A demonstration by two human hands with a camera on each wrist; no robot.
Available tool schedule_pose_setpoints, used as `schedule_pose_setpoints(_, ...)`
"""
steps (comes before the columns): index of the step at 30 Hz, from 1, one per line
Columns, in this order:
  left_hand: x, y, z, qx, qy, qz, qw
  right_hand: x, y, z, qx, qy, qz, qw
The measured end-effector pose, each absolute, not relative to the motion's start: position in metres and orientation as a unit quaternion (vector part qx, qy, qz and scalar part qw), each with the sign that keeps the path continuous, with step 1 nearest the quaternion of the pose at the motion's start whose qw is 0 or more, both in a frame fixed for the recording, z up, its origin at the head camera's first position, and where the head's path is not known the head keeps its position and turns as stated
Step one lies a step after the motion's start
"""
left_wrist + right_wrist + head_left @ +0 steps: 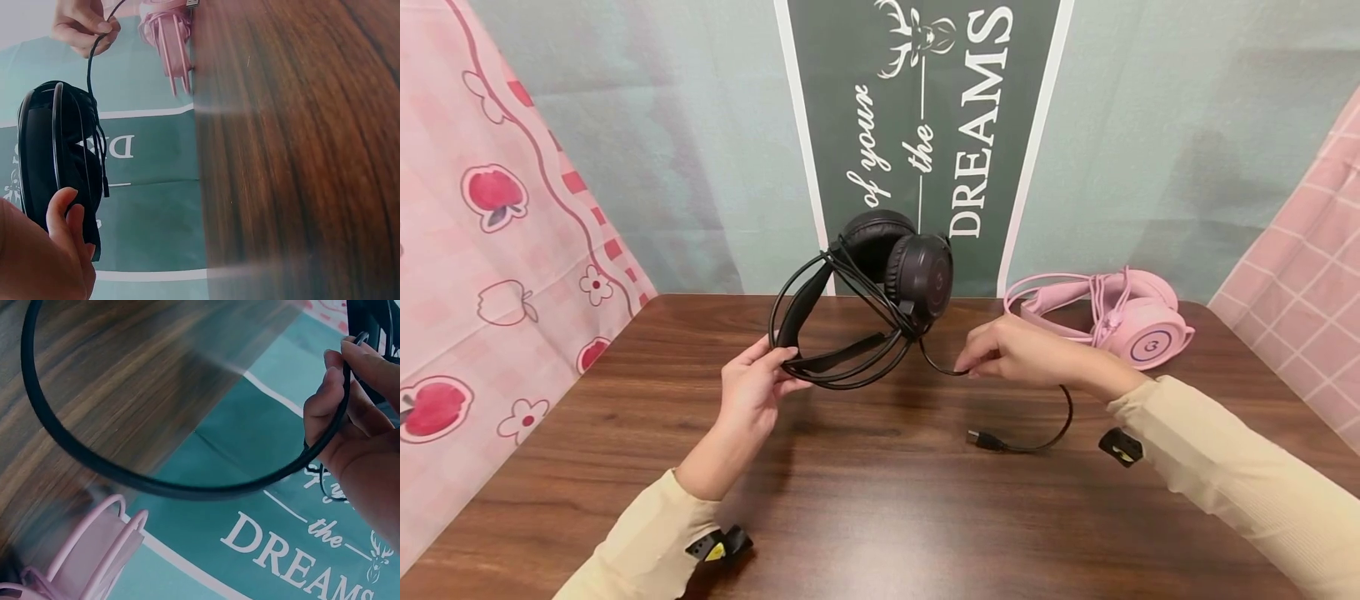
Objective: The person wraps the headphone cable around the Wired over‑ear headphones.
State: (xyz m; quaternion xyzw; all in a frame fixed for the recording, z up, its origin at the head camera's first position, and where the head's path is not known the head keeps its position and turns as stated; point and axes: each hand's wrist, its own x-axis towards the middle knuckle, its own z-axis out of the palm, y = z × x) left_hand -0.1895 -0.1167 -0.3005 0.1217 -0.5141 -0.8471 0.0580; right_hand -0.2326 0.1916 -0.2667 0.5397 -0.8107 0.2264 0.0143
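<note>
Black over-ear headphones [928, 275] are held up above the table, tilted, with loops of their cable wound about the headband and ear cups. My left hand [752, 387] grips the headband at its lower left. A loose length of black cable [187, 490] runs from the headphones to my right hand [1015, 350], which pinches it between thumb and fingers. Past that hand the cable curves down to a USB plug [985, 439] hanging free at its end. In the left wrist view the headband [40, 156] shows edge-on beside my left fingers.
Pink headphones [1142, 333] with their cable wrapped round them lie at the back right of the brown wooden table [880, 517]. Behind stands a green cloth [685, 167] with printed words. Pink patterned cloths hang at the left [490, 275] and right [1300, 275].
</note>
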Motion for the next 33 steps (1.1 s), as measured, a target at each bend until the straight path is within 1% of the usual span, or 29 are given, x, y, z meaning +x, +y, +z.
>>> schedule_pose_setpoints(8, -0.190, -0.113, -0.303, 0.123, -0.520, -0.843, 0.058, -0.230, 0.185, -0.266, 0.546, -0.805, 0.229, 0.028)
schedule_pose_setpoints(17, -0.190, -0.112, -0.305, 0.120, -0.532, -0.836, 0.065, -0.230, 0.182, -0.263, 0.535, -0.798, 0.258, 0.099)
schedule_pose_setpoints(24, -0.189, -0.109, -0.307, 0.131, -0.544, -0.826, 0.067, -0.227, 0.178, -0.259, 0.514, -0.806, 0.278, 0.097)
schedule_pose_setpoints(33, -0.188, -0.105, -0.307, 0.126, -0.548, -0.825, 0.065, -0.226, 0.177, -0.254, 0.532, -0.787, 0.288, 0.118)
